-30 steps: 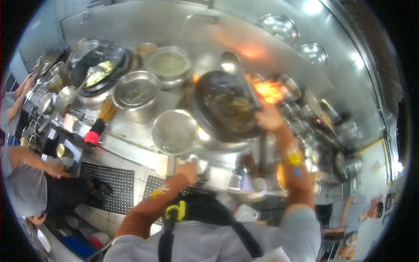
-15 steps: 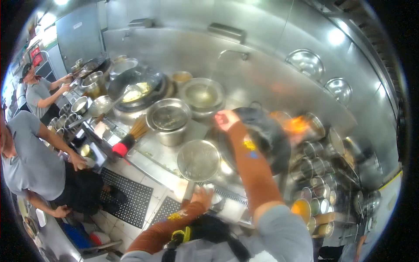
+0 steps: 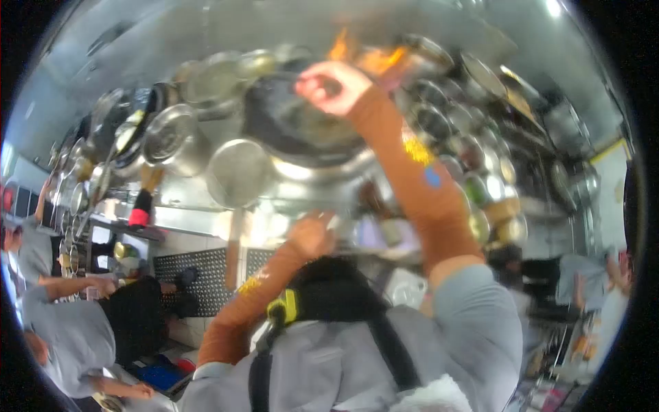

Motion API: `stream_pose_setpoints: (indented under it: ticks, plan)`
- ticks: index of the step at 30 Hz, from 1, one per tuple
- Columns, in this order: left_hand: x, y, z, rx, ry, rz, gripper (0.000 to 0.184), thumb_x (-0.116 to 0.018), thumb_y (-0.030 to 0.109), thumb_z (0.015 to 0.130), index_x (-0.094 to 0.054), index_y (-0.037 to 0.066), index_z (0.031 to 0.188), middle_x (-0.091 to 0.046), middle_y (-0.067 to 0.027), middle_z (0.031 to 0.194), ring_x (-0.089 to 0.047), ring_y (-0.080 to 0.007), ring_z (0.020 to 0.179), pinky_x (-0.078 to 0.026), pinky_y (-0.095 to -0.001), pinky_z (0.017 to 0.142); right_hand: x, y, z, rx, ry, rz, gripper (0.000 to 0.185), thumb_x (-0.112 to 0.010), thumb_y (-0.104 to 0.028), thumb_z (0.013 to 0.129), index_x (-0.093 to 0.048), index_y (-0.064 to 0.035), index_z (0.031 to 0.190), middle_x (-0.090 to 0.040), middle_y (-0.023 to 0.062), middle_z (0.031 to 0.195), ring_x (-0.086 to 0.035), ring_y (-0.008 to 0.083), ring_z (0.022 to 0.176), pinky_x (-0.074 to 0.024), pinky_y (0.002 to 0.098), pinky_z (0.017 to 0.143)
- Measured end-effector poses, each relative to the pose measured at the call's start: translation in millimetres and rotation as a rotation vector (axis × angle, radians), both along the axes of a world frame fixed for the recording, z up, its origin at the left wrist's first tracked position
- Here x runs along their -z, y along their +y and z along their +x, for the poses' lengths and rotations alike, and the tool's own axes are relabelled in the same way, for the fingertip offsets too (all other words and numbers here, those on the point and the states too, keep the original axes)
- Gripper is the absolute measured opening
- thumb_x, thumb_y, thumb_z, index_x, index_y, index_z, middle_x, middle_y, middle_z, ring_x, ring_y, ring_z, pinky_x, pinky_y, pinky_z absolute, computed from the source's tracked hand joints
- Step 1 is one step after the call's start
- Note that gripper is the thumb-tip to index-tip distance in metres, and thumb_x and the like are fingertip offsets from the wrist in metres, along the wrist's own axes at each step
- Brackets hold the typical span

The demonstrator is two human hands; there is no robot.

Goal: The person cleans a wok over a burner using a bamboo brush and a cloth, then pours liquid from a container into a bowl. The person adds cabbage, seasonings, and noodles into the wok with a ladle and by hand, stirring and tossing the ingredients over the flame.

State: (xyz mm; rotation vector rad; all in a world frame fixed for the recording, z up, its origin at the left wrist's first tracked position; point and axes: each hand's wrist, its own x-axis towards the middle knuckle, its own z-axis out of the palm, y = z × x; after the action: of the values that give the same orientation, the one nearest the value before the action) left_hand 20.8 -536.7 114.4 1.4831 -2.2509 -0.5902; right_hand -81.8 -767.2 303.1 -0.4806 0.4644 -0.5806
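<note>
Over the wok (image 3: 278, 118), the right hand (image 3: 333, 88) was curled, its grip, like that of the left hand (image 3: 314, 235), unclear, and avoiding the flames (image 3: 382, 60) seemed wise.

Metal wall (image 3: 206, 31), black perforated mats (image 3: 195, 275) on pale floor tiles (image 3: 185, 242), bright light (image 3: 553, 8) above.

Black wok (image 3: 271, 117), mouth up, over stove (image 3: 182, 191), inside blurred

Brown sleeves (image 3: 425, 199) bear yellow patches (image 3: 417, 147); the wok (image 3: 271, 120) is black.
</note>
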Motion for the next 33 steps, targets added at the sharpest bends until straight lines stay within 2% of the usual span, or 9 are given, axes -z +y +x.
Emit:
stream_pose_setpoints:
  ticks: [2, 5, 11, 15, 18, 21, 23, 28, 33]
  plan:
    - [46.2, -5.3, -52.6, 0.275, 0.253, -0.164, 0.046, -0.057, 0.022, 0.082, -0.049, 0.007, 0.125, -0.052, -0.0263, 0.118, -0.061, -0.0429, 0.091, -0.053, -0.046, 0.078, -2.6, 22.9, -31.9, -0.018, 0.12, -0.018, 0.017, -0.059, 0.003, 0.079, -0.047, 0.0079, 0.09, -0.053, 0.0155, 0.087, -0.051, 0.0101, 0.061, -0.0399, 0.0192, 0.047]
    - [31.7, -0.8, -128.6, 0.397, -0.019, 0.086, 0.05, -0.06, 0.025, 0.081, -0.047, 0.014, 0.128, -0.045, -0.0272, 0.126, -0.061, -0.0433, 0.092, -0.053, -0.0476, 0.074, 12.4, 52.9, -73.8, -0.027, 0.227, -0.005, 0.009, -0.057, 0.002, 0.08, -0.05, 0.004, 0.085, -0.054, 0.0117, 0.078, -0.05, 0.0101, 0.056, -0.0397, 0.0204, 0.046]
    - [32.5, 6.9, -184.2, 0.413, -0.18, -0.124, 0.058, -0.068, 0.03, 0.073, -0.047, 0.017, 0.125, -0.04, -0.0312, 0.13, -0.065, -0.0402, 0.081, -0.054, -0.0474, 0.068, 39.6, 116.1, -137.1, 0.108, 0.619, -0.416, 0.011, -0.057, 0.003, 0.073, -0.052, -0.0003, 0.064, -0.05, 0.0115, 0.053, -0.048, 0.02, 0.044, -0.0329, 0.0311, 0.037]
    - [103.4, 1.9, -191.7, 0.088, -0.286, -0.22, 0.051, -0.068, 0.027, 0.075, -0.05, 0.008, 0.119, -0.045, -0.0306, 0.126, -0.065, -0.0405, 0.079, -0.054, -0.0467, 0.065, 29.6, 139.4, -168.0, 0.154, 0.882, -0.566, 0.036, -0.057, 0.002, 0.076, -0.054, 0.0036, 0.111, -0.051, 0.0081, 0.06, -0.047, 0.0145, 0.045, -0.0316, 0.0304, 0.036]
    - [75.4, -11.6, -165.4, -0.155, 0.057, -0.067, 0.042, -0.062, 0.02, 0.08, -0.049, 0.001, 0.115, -0.052, -0.0267, 0.119, -0.064, -0.0392, 0.085, -0.054, -0.0441, 0.069, 47.2, 128.8, -193.0, 0.188, 0.834, -0.764, 0.054, -0.057, 0.0, 0.075, -0.048, 0.0008, 0.129, -0.056, 0.0091, 0.068, -0.052, 0.0158, 0.048, -0.0384, 0.0294, 0.04]
    - [85.1, -38.6, -101.5, -0.406, 1.134, 0.836, 0.041, -0.058, 0.015, 0.082, -0.047, -0.001, 0.119, -0.056, -0.0225, 0.115, -0.062, -0.0368, 0.094, -0.053, -0.0411, 0.075, 98.4, 90.3, -213.9, 0.343, 0.944, -1.497, 0.055, -0.055, -0.006, 0.074, -0.05, -0.0028, 0.128, -0.064, 0.0202, 0.081, -0.063, 0.0304, 0.062, -0.0511, 0.0374, 0.06]
    - [44.9, -5.8, -51.2, -0.219, 1.562, 0.969, 0.051, -0.059, 0.019, 0.082, -0.044, -0.003, 0.124, -0.055, -0.0207, 0.116, -0.06, -0.0329, 0.096, -0.053, -0.0388, 0.076, 100.9, 99.5, -209.8, 0.396, 1.303, -1.501, 0.053, -0.054, -0.008, 0.073, -0.05, -0.0044, 0.126, -0.063, 0.025, 0.088, -0.061, 0.0408, 0.087, -0.0493, 0.0455, 0.078]
    - [41.5, 80.9, 46.6, -0.196, 1.965, 0.945, 0.062, -0.061, 0.031, 0.082, -0.039, 0.005, 0.134, -0.053, -0.0241, 0.118, -0.06, -0.029, 0.088, -0.053, -0.0325, 0.064, 129.4, 103.5, -187.7, 0.309, 1.414, -1.447, 0.058, -0.055, -0.006, 0.072, -0.047, -0.0038, 0.129, -0.063, 0.023, 0.085, -0.063, 0.0369, 0.076, -0.0507, 0.043, 0.069]
    - [-1.7, 64.0, 110.2, -0.191, 1.819, 0.585, 0.064, -0.069, 0.031, 0.079, -0.041, 0.009, 0.132, -0.056, -0.0205, 0.112, -0.064, -0.0252, 0.077, -0.053, -0.0232, 0.047, 82.7, 127.9, -156.5, 0.068, 0.994, -0.653, 0.054, -0.055, -0.004, 0.078, -0.049, -0.0058, 0.132, -0.059, 0.0079, 0.08, -0.058, 0.0162, 0.063, -0.0475, 0.0297, 0.053]
